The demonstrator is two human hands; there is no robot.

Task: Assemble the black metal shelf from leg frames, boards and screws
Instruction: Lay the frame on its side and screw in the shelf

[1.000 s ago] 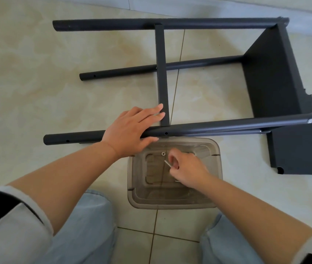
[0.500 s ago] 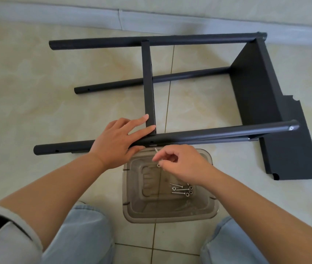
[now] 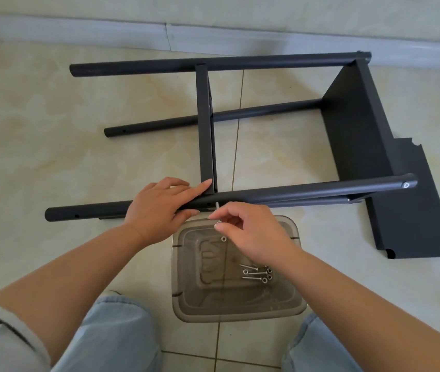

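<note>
Partly built shelf (image 3: 353, 124) lying on its side on the tiled floor (image 3: 52, 130): the left hand (image 3: 160, 208) lies flat, fingers straight, on the near leg tube (image 3: 307, 190) beside the crossbar (image 3: 205, 124), apparently to steady the joint. The right hand (image 3: 245, 229) pinches a screw (image 3: 217, 208) just below the tube, presumably aiming for a hole. The screw's tip and target hole are hard to make out; spare screws (image 3: 256, 273) lie in the clear tub (image 3: 240, 310), and a loose board (image 3: 414, 210) rests partly under the frame.

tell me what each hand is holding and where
The right hand pinches a screw near its head end, tip at the near leg tube. The left hand rests on that tube, gripping nothing.
</note>
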